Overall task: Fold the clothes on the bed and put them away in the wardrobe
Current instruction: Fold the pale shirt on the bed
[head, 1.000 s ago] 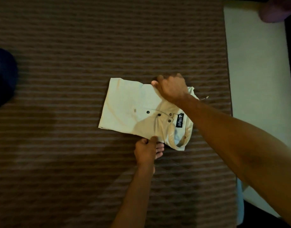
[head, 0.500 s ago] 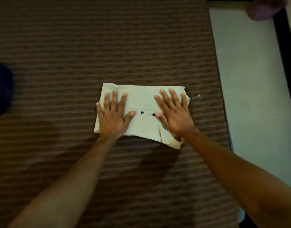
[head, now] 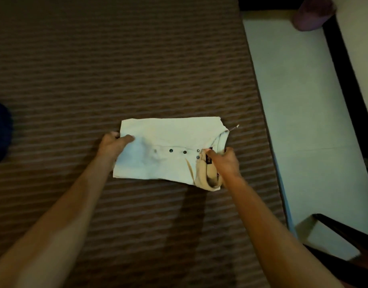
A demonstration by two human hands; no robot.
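Both hands shifted outward, left hand (head: pixel 113 143) and right hand (head: pixel 225 162) pinching shirt (head: pixel 168 150) ends.

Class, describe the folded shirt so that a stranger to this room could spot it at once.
Find the brown striped bed cover. Near its right side lies a cream folded shirt, with the left hand and right hand gripping its ends. Its dark buttons and collar distinguish it from the dark blue cloth.

A bed with a brown cover striped in paler lines (head: pixel 116 59) fills most of the view. A folded cream polo shirt with dark buttons (head: pixel 168 138) lies flat on it, right of centre and near the bed's right edge. A dark blue cloth (head: pixel 0 132) lies on the cover at the far left edge.
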